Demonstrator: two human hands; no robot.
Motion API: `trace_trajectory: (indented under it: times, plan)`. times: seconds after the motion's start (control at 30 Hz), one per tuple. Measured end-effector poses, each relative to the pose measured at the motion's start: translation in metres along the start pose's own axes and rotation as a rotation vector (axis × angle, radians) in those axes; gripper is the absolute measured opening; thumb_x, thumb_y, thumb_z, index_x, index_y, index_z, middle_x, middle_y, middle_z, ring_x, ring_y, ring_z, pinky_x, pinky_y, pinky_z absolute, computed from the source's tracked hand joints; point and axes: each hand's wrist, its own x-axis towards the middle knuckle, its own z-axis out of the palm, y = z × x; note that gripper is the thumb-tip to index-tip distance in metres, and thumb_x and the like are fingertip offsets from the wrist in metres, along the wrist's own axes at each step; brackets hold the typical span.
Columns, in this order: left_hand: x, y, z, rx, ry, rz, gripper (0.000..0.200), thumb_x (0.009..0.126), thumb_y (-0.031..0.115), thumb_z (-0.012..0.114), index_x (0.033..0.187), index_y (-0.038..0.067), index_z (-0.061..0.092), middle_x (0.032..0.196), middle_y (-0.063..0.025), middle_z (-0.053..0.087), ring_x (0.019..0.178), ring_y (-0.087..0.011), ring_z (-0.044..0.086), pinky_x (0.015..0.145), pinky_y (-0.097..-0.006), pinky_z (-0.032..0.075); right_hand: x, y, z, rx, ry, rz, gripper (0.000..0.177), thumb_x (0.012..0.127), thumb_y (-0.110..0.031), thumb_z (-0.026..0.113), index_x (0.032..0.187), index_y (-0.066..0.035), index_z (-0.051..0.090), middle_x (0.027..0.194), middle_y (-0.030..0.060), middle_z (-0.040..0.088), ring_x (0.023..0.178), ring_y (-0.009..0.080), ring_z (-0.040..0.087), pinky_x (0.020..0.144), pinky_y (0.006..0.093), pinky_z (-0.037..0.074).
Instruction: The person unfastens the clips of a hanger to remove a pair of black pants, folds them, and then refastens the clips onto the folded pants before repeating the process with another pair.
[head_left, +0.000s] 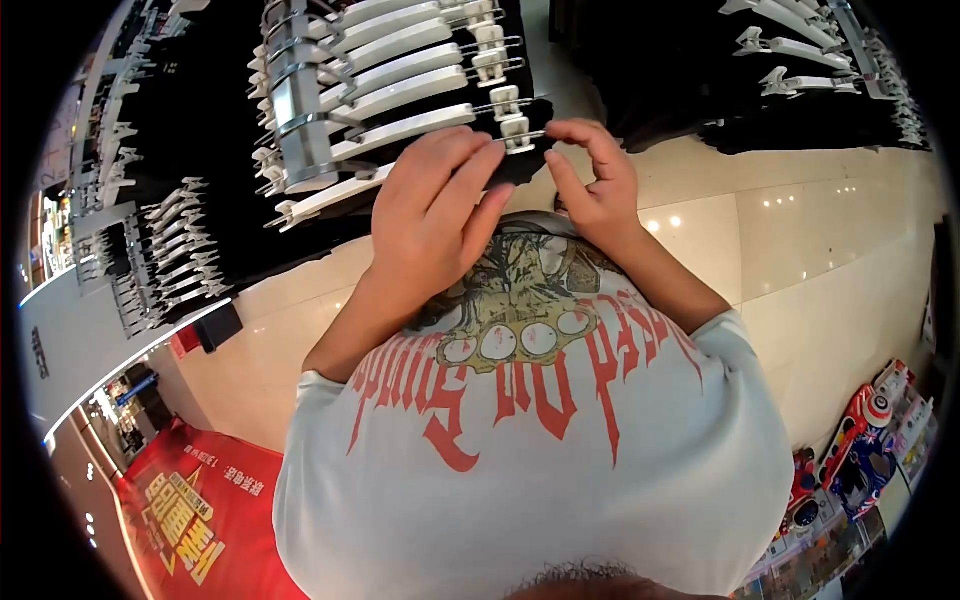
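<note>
My left hand [435, 205] lies over the nearest white clip hanger [335, 198], its fingers bent across the bar and hiding the middle of it. The fingertips reach the white clip [516, 136] at the hanger's right end. Dark cloth shows between thumb and index finger. My right hand [600, 185] is just right of this clip, thumb and index finger apart. Its index fingertip is at the end of the thin metal rod, seemingly touching it. Black garments [490, 20] hang beneath the row of hangers; their details are lost in the dark.
A metal rail [300, 110] carries several white hangers. More black garments [650, 60] hang at the upper right, and another hanger row [180, 240] at the left. A red printed cover [200, 510] is at lower left, colourful boxed goods [860, 450] at lower right. Glossy tiles [790, 230] form the floor.
</note>
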Motion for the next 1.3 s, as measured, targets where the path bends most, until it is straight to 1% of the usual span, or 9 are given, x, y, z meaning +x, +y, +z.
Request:
trace_trajectory:
  times: [0.03, 0.17, 0.3, 0.4, 0.47, 0.53, 0.77, 1.0, 1.3]
  plan:
    - [0.002, 0.002, 0.007, 0.041, -0.011, -0.035, 0.044, 0.076, 0.009, 0.08, 0.116, -0.001, 0.066, 0.113, -0.015, 0.066, 0.101, -0.0351, 0.064, 0.085, -0.0411, 0.054, 0.005, -0.006, -0.001, 0.031, 0.017, 0.011, 0.023, 0.087, -0.004, 0.072, 0.109, 0.0, 0.067, 0.103, 0.0127, 0.068, 0.094, 0.0262, 0.067, 0.084, 0.0335, 0.052]
    - [0.001, 0.002, 0.015, 0.145, -0.066, -0.146, 0.048, 0.076, 0.011, 0.081, 0.12, -0.001, 0.065, 0.116, -0.0136, 0.065, 0.103, -0.0337, 0.063, 0.089, -0.0416, 0.051, 0.01, -0.001, 0.005, 0.096, -0.074, -0.013, 0.021, 0.083, -0.007, 0.077, 0.102, -0.002, 0.07, 0.101, 0.0128, 0.069, 0.092, 0.0295, 0.067, 0.081, 0.0347, 0.052]
    - [-0.008, 0.011, 0.015, 0.199, -0.076, -0.242, 0.047, 0.077, 0.01, 0.081, 0.12, 0.001, 0.067, 0.114, -0.0124, 0.066, 0.1, -0.0318, 0.063, 0.087, -0.0409, 0.05, 0.011, 0.011, 0.009, 0.058, -0.152, -0.126, 0.028, 0.08, -0.014, 0.082, 0.102, -0.002, 0.068, 0.1, 0.0113, 0.068, 0.09, 0.0303, 0.066, 0.077, 0.036, 0.052]
    - [-0.003, 0.02, 0.021, 0.191, -0.125, -0.256, 0.044, 0.077, 0.009, 0.08, 0.119, 0.002, 0.067, 0.111, -0.0125, 0.067, 0.098, -0.032, 0.064, 0.085, -0.0412, 0.05, 0.012, 0.006, -0.003, 0.092, -0.144, -0.055, 0.031, 0.078, -0.014, 0.084, 0.101, -0.003, 0.066, 0.101, 0.0109, 0.066, 0.088, 0.0291, 0.066, 0.075, 0.0351, 0.053]
    - [0.006, 0.024, 0.025, 0.201, -0.134, -0.266, 0.042, 0.078, 0.008, 0.079, 0.118, 0.002, 0.068, 0.109, -0.0124, 0.067, 0.096, -0.0318, 0.064, 0.084, -0.0414, 0.05, 0.015, 0.013, -0.009, 0.098, -0.081, -0.165, 0.033, 0.075, -0.013, 0.086, 0.096, -0.004, 0.063, 0.101, 0.0099, 0.064, 0.084, 0.0281, 0.065, 0.072, 0.0347, 0.053]
    - [-0.012, 0.007, 0.003, 0.204, -0.15, -0.287, 0.042, 0.078, 0.008, 0.079, 0.118, 0.002, 0.068, 0.109, -0.0124, 0.067, 0.096, -0.0317, 0.064, 0.084, -0.0413, 0.05, 0.009, 0.009, 0.021, 0.053, -0.093, -0.204, 0.031, 0.074, -0.012, 0.086, 0.092, -0.004, 0.062, 0.101, 0.0095, 0.064, 0.084, 0.0278, 0.064, 0.071, 0.035, 0.053]
    - [-0.016, 0.002, 0.002, 0.224, -0.148, -0.289, 0.039, 0.079, 0.008, 0.079, 0.116, 0.002, 0.068, 0.109, -0.0115, 0.069, 0.096, -0.0317, 0.064, 0.085, -0.0412, 0.05, 0.009, 0.019, 0.029, 0.059, -0.134, -0.257, 0.026, 0.074, -0.012, 0.085, 0.095, -0.003, 0.072, 0.101, 0.0093, 0.065, 0.087, 0.0273, 0.065, 0.071, 0.0351, 0.053]
    - [-0.01, -0.002, -0.005, 0.203, -0.243, -0.282, 0.04, 0.081, 0.009, 0.078, 0.119, 0.003, 0.068, 0.111, -0.0118, 0.069, 0.097, -0.0319, 0.065, 0.085, -0.0407, 0.051, 0.019, 0.017, 0.036, 0.001, -0.163, -0.315, 0.017, 0.077, -0.016, 0.082, 0.086, -0.005, 0.073, 0.097, 0.0073, 0.068, 0.085, 0.0268, 0.066, 0.072, 0.0363, 0.054]
    - [-0.002, -0.012, -0.013, 0.176, -0.32, -0.284, 0.038, 0.081, 0.016, 0.08, 0.115, 0.004, 0.07, 0.106, -0.0095, 0.072, 0.092, -0.0299, 0.067, 0.081, -0.039, 0.053, 0.027, 0.013, 0.038, 0.011, -0.167, -0.408, 0.008, 0.079, -0.008, 0.076, 0.082, -0.002, 0.071, 0.095, 0.0065, 0.071, 0.083, 0.026, 0.068, 0.069, 0.0351, 0.055]
